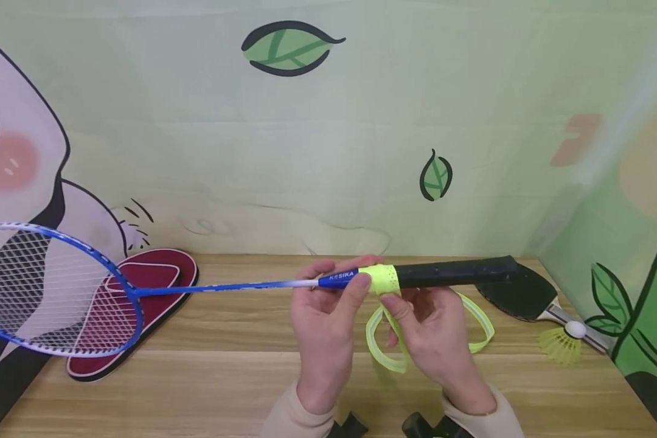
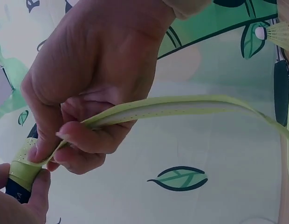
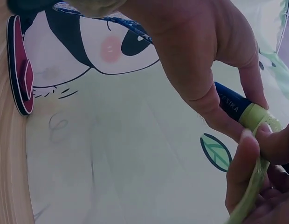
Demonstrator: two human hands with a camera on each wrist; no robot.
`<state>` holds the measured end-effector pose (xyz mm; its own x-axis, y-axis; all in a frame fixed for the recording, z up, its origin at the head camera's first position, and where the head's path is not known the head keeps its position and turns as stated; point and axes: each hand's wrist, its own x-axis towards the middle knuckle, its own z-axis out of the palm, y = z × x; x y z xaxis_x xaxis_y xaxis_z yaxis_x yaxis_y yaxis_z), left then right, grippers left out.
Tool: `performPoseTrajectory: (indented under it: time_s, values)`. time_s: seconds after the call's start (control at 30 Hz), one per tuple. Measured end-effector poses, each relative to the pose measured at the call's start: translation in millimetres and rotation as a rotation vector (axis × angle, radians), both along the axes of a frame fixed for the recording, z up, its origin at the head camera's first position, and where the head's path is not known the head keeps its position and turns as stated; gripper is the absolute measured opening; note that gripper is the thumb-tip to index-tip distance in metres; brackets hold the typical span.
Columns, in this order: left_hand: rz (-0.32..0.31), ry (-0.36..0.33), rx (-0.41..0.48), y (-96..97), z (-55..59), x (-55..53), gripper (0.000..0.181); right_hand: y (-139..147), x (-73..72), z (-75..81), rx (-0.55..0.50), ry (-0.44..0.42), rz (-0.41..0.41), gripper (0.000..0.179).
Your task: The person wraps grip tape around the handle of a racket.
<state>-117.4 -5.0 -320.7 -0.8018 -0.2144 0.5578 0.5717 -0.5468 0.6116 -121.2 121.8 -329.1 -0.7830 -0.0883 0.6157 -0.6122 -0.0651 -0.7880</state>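
A blue and white badminton racket (image 1: pixel 224 286) is held sideways above the table, its strung head to the left. My left hand (image 1: pixel 325 331) grips it around the blue cone, with the thumb on a yellow perforated grip tape (image 1: pixel 380 278). That tape is wound around the front end of the black handle (image 1: pixel 443 272); the rest of the handle shows black. With thumb and fingers my right hand (image 1: pixel 440 337) pinches the tape just below the handle. From there the loose strip (image 2: pixel 182 103) trails away in the left wrist view, and it hangs in loops in the head view.
A dark red paddle-shaped case (image 1: pixel 166 307) lies at the left, behind the racket head. At the right are a black table tennis bat (image 1: pixel 520 298) and a yellow shuttlecock (image 1: pixel 561 345). Behind the wooden table (image 1: pixel 235 389) hangs a printed backdrop (image 1: pixel 306 152).
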Motion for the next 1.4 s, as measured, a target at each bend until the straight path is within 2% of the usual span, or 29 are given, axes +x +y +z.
performPoseTrajectory:
  time_s: [0.2,0.47,0.73,0.8,0.87,0.97,1.07,1.17,1.27,1.4]
  values:
    - [0.029,-0.077,0.007,0.6,-1.0,0.8,0.038,-2.9,-3.3,-1.7,-0.040,0.093,-0.031,0.038]
    - [0.028,-0.140,0.024,5.1,-1.3,3.9,0.035,-0.9,-8.5,-6.3,-0.119,0.305,-0.014,0.046]
    - [0.049,-0.199,-0.002,5.7,-1.2,3.7,0.034,-2.4,-8.7,-6.4,-0.169,0.354,0.044,0.036]
    - [0.043,-0.182,-0.005,6.0,-0.8,4.6,0.031,-2.4,-9.0,-6.2,-0.176,0.352,0.042,0.034]
    - [0.013,-0.129,0.000,6.6,-0.8,5.3,0.027,-1.6,-9.5,-5.8,-0.181,0.349,0.034,0.032]
    - [-0.067,0.011,0.020,7.4,-0.6,5.5,0.029,0.5,-10.2,-5.9,-0.186,0.334,0.011,0.026]
    - [-0.149,0.163,0.019,7.7,-0.8,3.8,0.043,3.1,-10.0,-7.0,-0.183,0.311,-0.013,0.017]
    - [-0.161,0.254,-0.022,6.9,-2.0,1.2,0.049,4.6,-8.7,-7.6,-0.176,0.285,-0.034,0.011]
    - [-0.129,0.274,-0.065,6.0,-3.3,-0.4,0.045,4.7,-6.6,-6.9,-0.148,0.253,-0.059,0.008]
    - [-0.067,0.222,-0.097,5.5,-3.6,-0.1,0.039,3.4,-4.5,-5.9,-0.109,0.210,-0.045,0.007]
